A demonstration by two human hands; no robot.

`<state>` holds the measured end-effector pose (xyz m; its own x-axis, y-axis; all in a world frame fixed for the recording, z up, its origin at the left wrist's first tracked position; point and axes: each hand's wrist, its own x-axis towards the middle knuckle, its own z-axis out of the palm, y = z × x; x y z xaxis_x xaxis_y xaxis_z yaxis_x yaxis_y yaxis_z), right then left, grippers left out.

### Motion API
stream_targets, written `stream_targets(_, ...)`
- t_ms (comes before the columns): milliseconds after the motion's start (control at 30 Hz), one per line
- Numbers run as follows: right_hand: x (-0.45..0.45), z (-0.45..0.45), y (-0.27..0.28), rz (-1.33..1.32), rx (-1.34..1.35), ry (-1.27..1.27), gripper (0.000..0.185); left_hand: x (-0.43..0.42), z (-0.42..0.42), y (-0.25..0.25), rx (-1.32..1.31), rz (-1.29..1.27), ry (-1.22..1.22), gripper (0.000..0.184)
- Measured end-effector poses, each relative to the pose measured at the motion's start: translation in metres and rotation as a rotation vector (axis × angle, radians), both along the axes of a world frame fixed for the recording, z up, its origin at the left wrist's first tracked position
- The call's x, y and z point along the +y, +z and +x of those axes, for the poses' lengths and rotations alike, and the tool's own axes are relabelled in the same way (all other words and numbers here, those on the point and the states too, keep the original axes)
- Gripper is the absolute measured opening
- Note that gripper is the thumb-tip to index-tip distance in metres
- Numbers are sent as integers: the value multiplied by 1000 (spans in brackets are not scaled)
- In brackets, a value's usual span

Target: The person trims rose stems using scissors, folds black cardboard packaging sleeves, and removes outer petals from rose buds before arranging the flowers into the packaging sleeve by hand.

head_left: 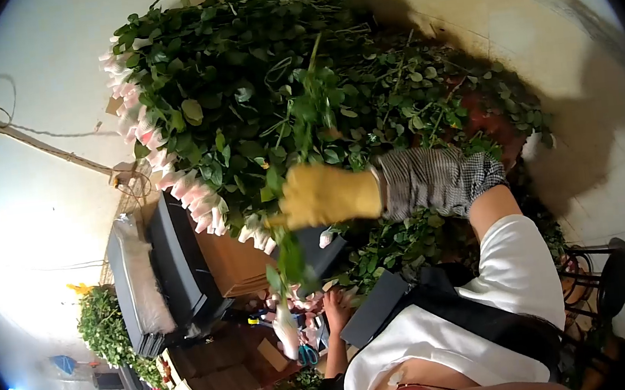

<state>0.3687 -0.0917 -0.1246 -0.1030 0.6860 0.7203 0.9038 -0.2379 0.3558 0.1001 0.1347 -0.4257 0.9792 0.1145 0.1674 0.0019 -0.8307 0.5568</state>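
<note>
My right hand (pixel 331 194), in a yellow glove with a checked sleeve cover, is closed around the stem of a single rose (pixel 287 333). The pale bloom hangs at the lower end of the frame and the blurred leafy stem runs up through the fist. Behind it lies a big pile of pale pink roses (pixel 198 195), their leaves and stems (pixel 255 87) stretching to the right. My bare left hand (pixel 336 310) is beside more pink blooms (pixel 308 302); its fingers are small and partly hidden. A pair of blue-handled scissors (pixel 309 354) lies near that hand.
The view is turned on its side. Stacked dark sheets (pixel 177 247) stand beside a brown cardboard box (pixel 232 260). Close to my body is a dark flat panel (pixel 374 309). A black stool (pixel 603 275) stands on the tiled floor, and another leafy pile (pixel 105 323) is farther off.
</note>
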Motion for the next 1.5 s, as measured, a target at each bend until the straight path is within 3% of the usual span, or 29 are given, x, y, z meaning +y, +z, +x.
stream_targets(67,-7,-34,-16,-161,76,17,24,19,-2,-28,69,-20,-56,42)
stream_targets(100,-10,-49,-23,-269,136,15,24,28,-6,-45,142,-148,-14,46)
stream_targets(200,-5,-48,-80,-638,589,-61,20,32,-7,-68,313,-60,98,72)
stream_targets(233,-4,-47,-101,-727,688,-144,19,28,-6,-64,275,16,59,73)
stream_targets(267,-3,-47,-126,-824,787,-225,19,15,-5,-51,7,32,11,71)
stream_targets(367,-4,-39,-249,-712,915,-196,18,3,7,-7,310,-57,39,60)
stream_targets(467,-3,-54,-298,-634,1020,-346,17,-3,0,14,48,-21,-17,60)
stream_targets(500,7,-59,-283,-818,1002,-494,18,0,0,9,47,-7,-18,61)
stream_targets(633,25,-86,-225,-913,792,-606,19,-3,3,25,107,231,-60,59)
stream_targets(733,15,-85,-249,-911,737,-575,17,-7,6,38,88,449,-52,55)
stream_targets(833,-4,-76,-257,-737,823,-520,17,0,7,16,16,235,-16,54)
stream_targets(900,-18,-77,-211,-758,882,-525,24,2,6,12,-32,126,-19,56)
stream_targets(933,-27,-73,-234,-744,887,-550,24,4,4,12,-51,123,-23,57)
stream_targets(1000,-41,-62,-293,-388,889,-683,31,7,2,6,-8,162,20,60)
stream_targets(1033,-41,-52,-278,-664,1219,-855,37,6,7,15,21,151,-2,60)
stream_targets(1100,-64,-57,-310,-320,1014,-517,34,8,11,26,55,147,-33,60)
stream_targets(1133,-60,-56,-292,-708,1024,-792,32,9,17,28,110,125,-46,60)
stream_targets(1167,-60,-51,-309,-701,1022,-791,32,10,21,29,168,104,-54,60)
stream_targets(1200,-59,-46,-347,-323,1156,-598,30,11,21,30,169,112,-57,60)
stream_targets(1267,-56,-49,-338,72,1252,-391,29,12,21,22,121,41,-74,59)
stream_targets(1333,-57,-79,-238,-285,701,-778,26,11,17,13,-9,-8,-91,55)
stream_targets(1367,-56,-87,-233,-313,650,-808,27,8,14,16,8,-9,-65,54)
stream_targets(1500,-68,-94,-273,-573,1045,-771,49,7,13,14,32,96,-75,49)
